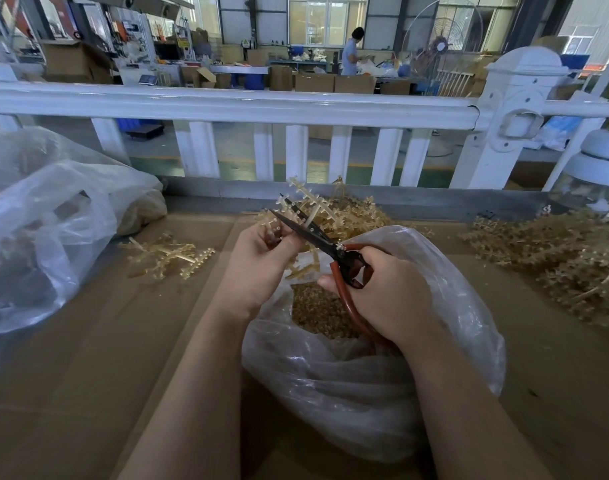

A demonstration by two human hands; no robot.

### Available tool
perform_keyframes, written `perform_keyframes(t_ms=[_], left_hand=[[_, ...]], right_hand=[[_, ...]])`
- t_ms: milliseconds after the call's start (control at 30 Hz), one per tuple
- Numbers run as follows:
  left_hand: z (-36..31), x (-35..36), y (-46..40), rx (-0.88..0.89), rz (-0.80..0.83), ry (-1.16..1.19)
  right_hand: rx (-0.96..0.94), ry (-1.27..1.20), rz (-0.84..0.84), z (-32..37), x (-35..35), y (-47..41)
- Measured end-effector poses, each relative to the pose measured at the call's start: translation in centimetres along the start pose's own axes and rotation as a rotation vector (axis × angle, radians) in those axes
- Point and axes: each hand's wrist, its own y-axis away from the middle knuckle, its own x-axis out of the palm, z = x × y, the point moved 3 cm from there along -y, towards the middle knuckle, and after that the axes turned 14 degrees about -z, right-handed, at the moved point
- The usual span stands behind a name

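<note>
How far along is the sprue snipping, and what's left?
Done: the clear bag holds a layer of small cut pieces. In hand: the left hand holds a sprue tree above it, the right hand grips scissors with blades at its branches. Left: the pile at right and the heap behind the hands look uncut, so plenty likely remains.

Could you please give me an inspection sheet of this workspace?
Surface: cardboard, brown, flat.
Job's things: sprue held above the open bag of cut bits; scissors, blades at the sprue.
Clutter: loose sprue on the left; pile on the right; left bag, crumpled.
Grippers: left hand grips the sprue; right hand grips the scissors' red handles.
Cables: nothing seen.
Surroundings: white railing behind; hall with boxes, fan and person.
</note>
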Motion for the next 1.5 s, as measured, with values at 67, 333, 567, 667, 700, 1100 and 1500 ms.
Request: perform_keyframes(t_ms=[67, 333, 567, 667, 700, 1100, 1500], left_hand=[[0.3, -0.1, -0.2, -0.014, -0.012, 0.004], [0.8, -0.3, -0.4, -0.034, 0.003, 0.02], [0.9, -0.2, -0.5, -0.042, 0.033, 0.016], [0.9, -0.2, -0.4, -0.055, 0.03, 0.017], [0.9, -0.2, -0.5, -0.061, 0.028, 0.015], [1.6, 0.0, -0.5, -0.161, -0.072, -0.037], [1.9, -0.6, -0.7, -0.217, -0.221, -0.011]], right_hand=[[0.007, 0.002, 0.004, -0.1, 0.1, -0.1], [-0.022, -0.022, 0.007, -0.4, 0.5, -0.1], [0.0, -0.075, 0.065, -0.6, 0.6, -0.1], [0.008, -0.065, 0.069, -0.6, 0.5, 0.0], [0.012, -0.059, 0.072, -0.6, 0.5, 0.0], [-0.025, 0.027, 0.049, -0.7, 0.9, 0.1], [-0.039, 0.088, -0.021, -0.6, 0.1, 0.1]])
